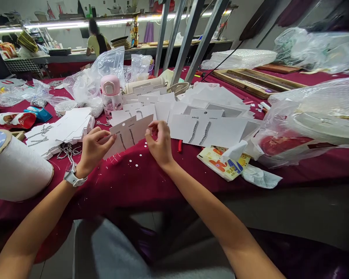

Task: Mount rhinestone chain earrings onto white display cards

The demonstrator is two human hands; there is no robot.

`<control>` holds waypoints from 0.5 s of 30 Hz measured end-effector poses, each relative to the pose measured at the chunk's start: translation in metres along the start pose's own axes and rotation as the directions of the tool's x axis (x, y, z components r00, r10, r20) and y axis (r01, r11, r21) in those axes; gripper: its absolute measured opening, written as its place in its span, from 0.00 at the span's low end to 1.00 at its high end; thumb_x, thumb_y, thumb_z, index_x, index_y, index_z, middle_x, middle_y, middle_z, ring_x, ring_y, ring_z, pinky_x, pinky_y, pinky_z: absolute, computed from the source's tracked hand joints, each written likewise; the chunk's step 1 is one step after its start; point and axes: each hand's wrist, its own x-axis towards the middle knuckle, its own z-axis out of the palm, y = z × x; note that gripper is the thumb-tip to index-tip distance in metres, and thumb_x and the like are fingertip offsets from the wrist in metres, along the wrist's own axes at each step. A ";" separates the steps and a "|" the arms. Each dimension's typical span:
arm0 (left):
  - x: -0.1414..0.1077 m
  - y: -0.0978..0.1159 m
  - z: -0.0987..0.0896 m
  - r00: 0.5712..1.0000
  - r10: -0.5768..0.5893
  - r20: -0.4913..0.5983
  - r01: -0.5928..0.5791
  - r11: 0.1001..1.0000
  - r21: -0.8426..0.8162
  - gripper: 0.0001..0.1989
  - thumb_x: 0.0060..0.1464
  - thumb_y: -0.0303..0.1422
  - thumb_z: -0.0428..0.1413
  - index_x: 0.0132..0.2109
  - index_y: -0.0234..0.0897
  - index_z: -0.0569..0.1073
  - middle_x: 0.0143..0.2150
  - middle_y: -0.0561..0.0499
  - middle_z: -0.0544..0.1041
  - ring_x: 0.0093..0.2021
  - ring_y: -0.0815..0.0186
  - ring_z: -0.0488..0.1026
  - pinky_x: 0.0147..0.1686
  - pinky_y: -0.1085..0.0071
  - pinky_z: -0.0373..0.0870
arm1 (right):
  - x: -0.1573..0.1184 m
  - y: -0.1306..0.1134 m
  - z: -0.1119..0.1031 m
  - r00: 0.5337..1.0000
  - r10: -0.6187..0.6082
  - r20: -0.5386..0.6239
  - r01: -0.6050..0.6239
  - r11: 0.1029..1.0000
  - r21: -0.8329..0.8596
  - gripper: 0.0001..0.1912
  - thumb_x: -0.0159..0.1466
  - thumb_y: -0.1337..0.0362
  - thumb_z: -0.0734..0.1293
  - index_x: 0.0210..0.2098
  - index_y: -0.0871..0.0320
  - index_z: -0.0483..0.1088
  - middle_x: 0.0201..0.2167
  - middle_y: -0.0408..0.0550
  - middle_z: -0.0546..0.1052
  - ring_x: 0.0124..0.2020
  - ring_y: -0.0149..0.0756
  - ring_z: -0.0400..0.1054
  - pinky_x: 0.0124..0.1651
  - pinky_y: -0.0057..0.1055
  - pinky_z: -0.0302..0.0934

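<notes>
A white earring card (pixel 126 135) with two dark sparkling strands is pinched at its left edge by my left hand (pixel 95 149), which wears a white watch (pixel 75 176). My right hand (pixel 159 143) is raised at the card's right end, fingers curled together; whether anything small is between them is hidden. Right of it, another card marked MNG (pixel 208 128) with two sparkling strands leans on a spread of white cards. A stack of white cards (pixel 71 126) lies to the left, with chain strands (pixel 68 151) beside it.
A large white spool (pixel 20 170) stands at the left edge. Behind the cards is a pink-lidded bottle (pixel 110 89). Metal posts (pixel 189 42) rise behind. At right are a plastic-wrapped tub (pixel 311 131) and a tissue pack (pixel 221 162). A person (pixel 96 40) sits at a far bench.
</notes>
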 end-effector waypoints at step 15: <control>0.009 -0.009 -0.003 0.940 -0.318 0.127 0.333 0.764 -0.553 0.14 0.42 0.41 0.62 0.22 0.36 0.71 0.26 0.53 0.64 0.26 0.73 0.62 0.24 0.75 0.60 | -0.004 0.011 0.004 0.982 0.176 0.065 -0.187 0.924 0.332 0.15 0.65 0.60 0.41 0.26 0.53 0.49 0.19 0.39 0.52 0.16 0.27 0.47 0.19 0.27 0.48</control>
